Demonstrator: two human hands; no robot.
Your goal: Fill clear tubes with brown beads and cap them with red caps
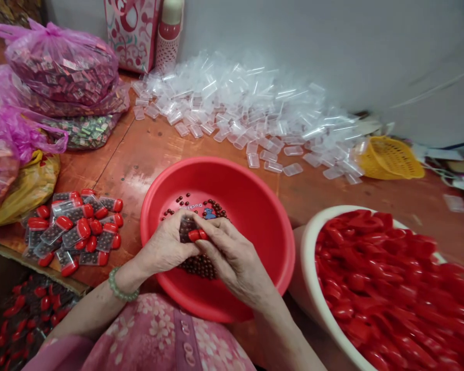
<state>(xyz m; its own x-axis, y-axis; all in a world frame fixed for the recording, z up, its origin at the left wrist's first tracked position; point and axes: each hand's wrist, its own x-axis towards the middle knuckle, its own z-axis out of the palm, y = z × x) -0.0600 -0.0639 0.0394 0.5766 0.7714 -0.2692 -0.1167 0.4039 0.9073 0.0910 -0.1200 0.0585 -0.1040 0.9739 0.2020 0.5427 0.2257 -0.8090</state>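
Observation:
Both my hands meet over a red plastic basin (263, 206) with small dark brown beads (201, 267) in its bottom. My left hand (166, 242) is closed round a small clear container (186, 229) packed with dark beads. The fingers of my right hand (235, 257) pinch a red cap (197, 235) at that container's end. Whether the cap is fully seated I cannot tell. To the left lies a pile of filled clear containers with red caps (77, 229).
Clear empty containers (251, 113) are heaped along the wall. At the right stands a white tub (311, 257) of red caps (386, 288), with a yellow basket (390, 157) behind. Pink bags (62, 72) sit at the left. More capped containers (27, 319) lie below the table edge.

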